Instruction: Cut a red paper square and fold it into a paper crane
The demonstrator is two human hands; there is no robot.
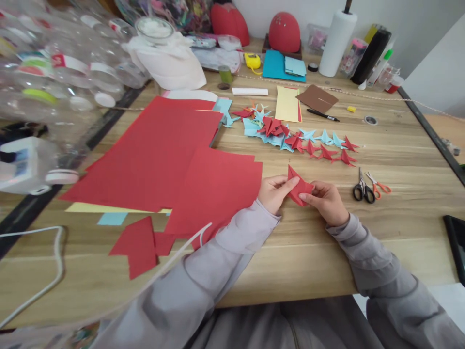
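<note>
A small folded red paper piece (298,186) is held between both hands just above the wooden table (399,160). My left hand (274,193) pinches its left side with fingers closed on it. Its right side is gripped by my right hand (327,201), thumb pressed on the paper. Large red paper sheets (163,155) lie to the left of my hands. Beyond the hands stretches a row of finished folded red and light blue paper shapes (290,138).
Two pairs of scissors (366,188) lie right of my hands. A black pen (321,115), yellow paper (286,103), brown card (317,98), paper towel roll (337,41) and clear plastic bottles (65,72) stand around. A dark tablet (456,245) is at the right edge.
</note>
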